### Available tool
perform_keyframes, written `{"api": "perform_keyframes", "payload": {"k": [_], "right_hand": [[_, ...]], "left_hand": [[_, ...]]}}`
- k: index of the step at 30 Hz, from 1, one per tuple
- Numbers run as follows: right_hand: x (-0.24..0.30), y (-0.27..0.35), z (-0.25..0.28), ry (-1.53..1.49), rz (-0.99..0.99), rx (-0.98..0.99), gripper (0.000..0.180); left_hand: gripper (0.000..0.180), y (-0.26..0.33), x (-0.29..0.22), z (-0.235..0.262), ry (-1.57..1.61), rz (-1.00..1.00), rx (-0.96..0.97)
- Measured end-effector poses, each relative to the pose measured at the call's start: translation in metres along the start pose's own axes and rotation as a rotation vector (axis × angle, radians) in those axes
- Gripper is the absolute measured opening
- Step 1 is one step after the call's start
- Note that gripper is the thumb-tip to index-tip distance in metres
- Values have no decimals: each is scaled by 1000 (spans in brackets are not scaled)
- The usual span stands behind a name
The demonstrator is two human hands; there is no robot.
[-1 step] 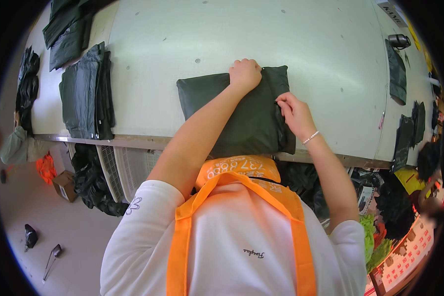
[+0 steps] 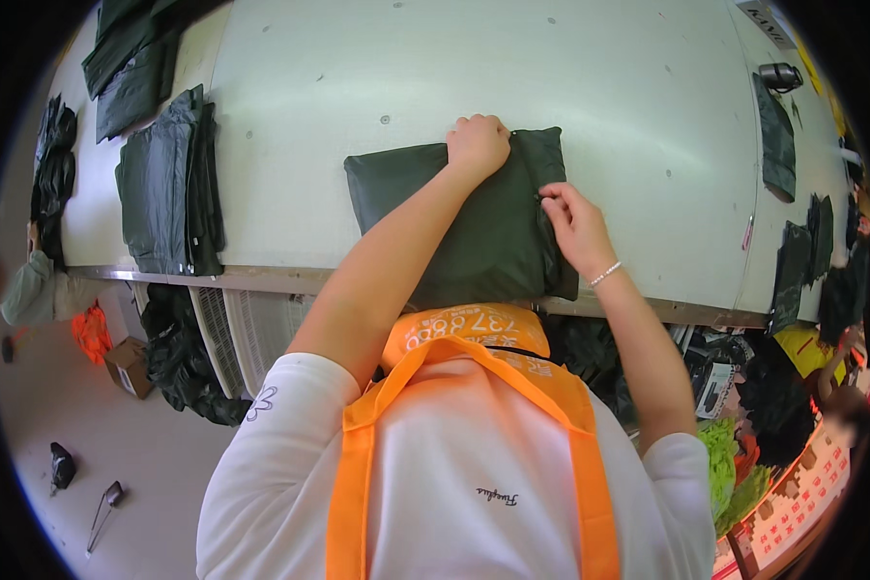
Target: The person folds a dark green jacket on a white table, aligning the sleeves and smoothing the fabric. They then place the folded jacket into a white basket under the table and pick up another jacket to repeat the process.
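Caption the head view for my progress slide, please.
Left grip and right grip on a folded dark green bundle, by the near edge of a pale table.

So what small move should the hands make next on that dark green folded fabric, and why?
Perhaps the right hand should smooth the creased right-hand strip of the dark green folded fabric: it's already at that side, while the left hand rests at the far edge.
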State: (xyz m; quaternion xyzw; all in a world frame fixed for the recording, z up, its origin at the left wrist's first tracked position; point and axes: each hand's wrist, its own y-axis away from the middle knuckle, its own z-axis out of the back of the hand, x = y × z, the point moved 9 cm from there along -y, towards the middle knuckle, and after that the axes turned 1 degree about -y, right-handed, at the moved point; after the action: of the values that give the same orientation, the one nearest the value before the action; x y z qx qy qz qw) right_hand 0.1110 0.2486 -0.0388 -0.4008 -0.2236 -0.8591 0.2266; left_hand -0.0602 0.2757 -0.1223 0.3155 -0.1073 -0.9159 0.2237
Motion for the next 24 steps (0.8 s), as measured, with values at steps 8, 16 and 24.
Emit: {"api": "perform_keyframes", "payload": {"k": [8,16,24], "right_hand": [[1,33,1,240,51,-345,60],[-73,15,-2,1,-305,-428,60],[18,3,-11,550,296,-193,34]], "left_hand": [[71,53,-47,17,-330,-404,-240],[70,35,-43,0,-224,-251,42],[64,28,-35,-7,-152,-226,81]]}}
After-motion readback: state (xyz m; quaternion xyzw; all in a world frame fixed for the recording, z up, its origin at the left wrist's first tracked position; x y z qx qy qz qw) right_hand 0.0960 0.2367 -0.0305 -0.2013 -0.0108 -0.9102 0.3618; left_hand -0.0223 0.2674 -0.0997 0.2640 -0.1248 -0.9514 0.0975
